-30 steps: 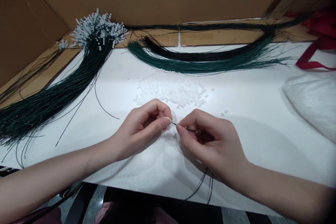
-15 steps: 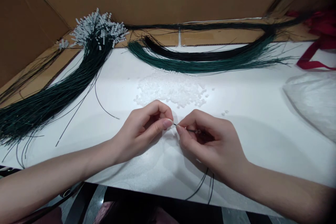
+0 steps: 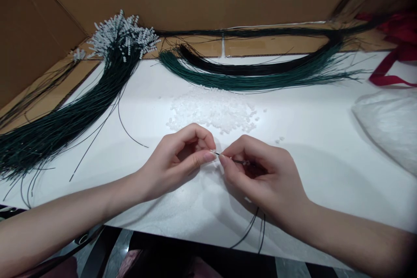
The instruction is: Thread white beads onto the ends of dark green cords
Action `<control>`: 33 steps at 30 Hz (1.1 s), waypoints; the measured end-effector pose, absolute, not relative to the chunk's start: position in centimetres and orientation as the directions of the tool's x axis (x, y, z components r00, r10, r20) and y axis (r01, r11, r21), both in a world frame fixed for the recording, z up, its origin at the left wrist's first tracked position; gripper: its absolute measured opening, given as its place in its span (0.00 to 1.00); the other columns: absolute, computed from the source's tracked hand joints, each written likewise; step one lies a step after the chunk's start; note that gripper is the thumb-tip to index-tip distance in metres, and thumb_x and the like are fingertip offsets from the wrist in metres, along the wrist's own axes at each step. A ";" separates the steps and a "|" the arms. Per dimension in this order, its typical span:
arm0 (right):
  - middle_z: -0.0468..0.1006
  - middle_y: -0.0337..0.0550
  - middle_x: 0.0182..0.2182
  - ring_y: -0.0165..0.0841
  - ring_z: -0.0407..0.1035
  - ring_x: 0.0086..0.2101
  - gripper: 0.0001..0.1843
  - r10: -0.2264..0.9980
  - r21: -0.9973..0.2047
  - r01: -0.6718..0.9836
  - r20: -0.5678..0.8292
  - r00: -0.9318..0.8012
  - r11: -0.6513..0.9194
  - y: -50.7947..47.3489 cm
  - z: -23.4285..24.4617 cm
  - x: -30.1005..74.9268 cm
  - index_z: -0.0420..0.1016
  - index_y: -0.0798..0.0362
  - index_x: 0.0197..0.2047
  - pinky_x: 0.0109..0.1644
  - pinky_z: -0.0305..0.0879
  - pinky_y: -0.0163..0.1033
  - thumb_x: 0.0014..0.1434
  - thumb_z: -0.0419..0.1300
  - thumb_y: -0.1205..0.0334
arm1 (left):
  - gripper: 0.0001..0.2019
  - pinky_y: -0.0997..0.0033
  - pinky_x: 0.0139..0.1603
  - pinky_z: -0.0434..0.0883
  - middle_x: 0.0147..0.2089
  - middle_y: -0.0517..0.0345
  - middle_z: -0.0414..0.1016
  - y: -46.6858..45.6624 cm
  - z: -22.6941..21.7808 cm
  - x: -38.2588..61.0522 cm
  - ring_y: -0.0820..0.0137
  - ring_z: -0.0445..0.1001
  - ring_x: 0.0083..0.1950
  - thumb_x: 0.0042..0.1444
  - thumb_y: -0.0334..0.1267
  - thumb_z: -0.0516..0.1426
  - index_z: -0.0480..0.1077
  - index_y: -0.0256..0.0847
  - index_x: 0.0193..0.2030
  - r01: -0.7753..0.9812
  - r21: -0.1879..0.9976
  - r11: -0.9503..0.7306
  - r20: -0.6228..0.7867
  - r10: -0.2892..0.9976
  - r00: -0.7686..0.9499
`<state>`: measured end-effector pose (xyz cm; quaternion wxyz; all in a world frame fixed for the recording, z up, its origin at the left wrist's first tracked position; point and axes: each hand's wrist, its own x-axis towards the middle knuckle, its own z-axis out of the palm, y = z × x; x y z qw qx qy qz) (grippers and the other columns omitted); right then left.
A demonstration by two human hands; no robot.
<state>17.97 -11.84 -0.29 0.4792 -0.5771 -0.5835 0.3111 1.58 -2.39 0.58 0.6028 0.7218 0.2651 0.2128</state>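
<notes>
A: Where are the hands?

B: Both are above the white worktop [image 3: 312,108], between its middle and near edge. The left hand [image 3: 182,156] pinches what looks like a tiny bead [image 3: 213,151] between thumb and forefinger. The right hand [image 3: 265,167] pinches a dark wire [image 3: 239,162] the same way, its tip reaching the left fingertips.

A: Is the bead on the wire?

B: I can't tell; the fingertips cover where they meet. Pale specks, perhaps more beads, show farther back by the right palm.

A: What's done?

B: A thick beaded bundle [image 3: 87,104] crosses the left edge, its white-tipped ends clustered at the far left corner. Those many wires appear finished.

A: And left?

B: Quite a lot, I'd judge. A green bundle [image 3: 247,81] and a black bundle [image 3: 234,68] curve along the far edge with no beads visible on them. A heap [image 3: 211,108] of loose white beads lies just beyond the hands, and a clear bag [image 3: 387,126] sits at the right edge.
</notes>
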 end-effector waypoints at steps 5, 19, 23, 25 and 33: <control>0.57 0.31 0.18 0.24 0.51 0.20 0.08 0.973 -0.915 0.377 0.199 0.114 0.142 -12.0 -0.2 18.0 0.68 0.53 0.28 0.22 0.49 0.33 0.59 0.59 0.68 | 0.07 0.78 0.26 0.60 0.30 0.61 0.65 -2.3 0.5 1.5 0.77 0.62 0.28 0.61 0.38 0.59 0.67 0.37 0.38 0.128 0.984 -0.128 -0.016 0.645 0.764; 0.58 0.31 0.18 0.24 0.52 0.20 0.08 0.974 -0.908 0.393 0.199 0.104 0.143 -11.8 -0.1 17.9 0.68 0.52 0.27 0.21 0.49 0.33 0.59 0.58 0.68 | 0.08 0.77 0.27 0.61 0.30 0.60 0.65 -2.3 0.5 1.6 0.76 0.62 0.29 0.61 0.39 0.59 0.66 0.37 0.37 0.174 0.970 -0.168 -0.029 0.633 0.774; 0.57 0.31 0.17 0.24 0.51 0.19 0.08 0.974 -0.909 0.390 0.201 0.108 0.144 -11.9 -0.1 17.9 0.68 0.52 0.27 0.21 0.48 0.33 0.58 0.59 0.67 | 0.08 0.77 0.27 0.61 0.30 0.60 0.65 -2.3 0.5 1.6 0.76 0.62 0.29 0.61 0.39 0.59 0.66 0.37 0.37 0.166 0.972 -0.169 -0.022 0.633 0.774; 0.57 0.31 0.17 0.24 0.51 0.19 0.08 0.975 -0.911 0.389 0.195 0.108 0.139 -11.8 -0.1 17.9 0.68 0.52 0.27 0.21 0.48 0.33 0.58 0.59 0.68 | 0.08 0.77 0.27 0.61 0.30 0.61 0.65 -2.3 0.5 1.6 0.76 0.62 0.29 0.61 0.39 0.59 0.66 0.37 0.37 0.158 0.973 -0.167 -0.017 0.633 0.774; 0.58 0.31 0.19 0.24 0.52 0.20 0.07 0.983 -0.932 0.342 0.157 0.095 0.116 -11.7 -0.2 18.0 0.68 0.53 0.29 0.22 0.50 0.33 0.60 0.58 0.67 | 0.07 0.79 0.26 0.60 0.30 0.62 0.64 -2.3 0.7 1.7 0.78 0.61 0.27 0.60 0.36 0.59 0.66 0.37 0.37 0.148 0.978 -0.150 -0.022 0.627 0.779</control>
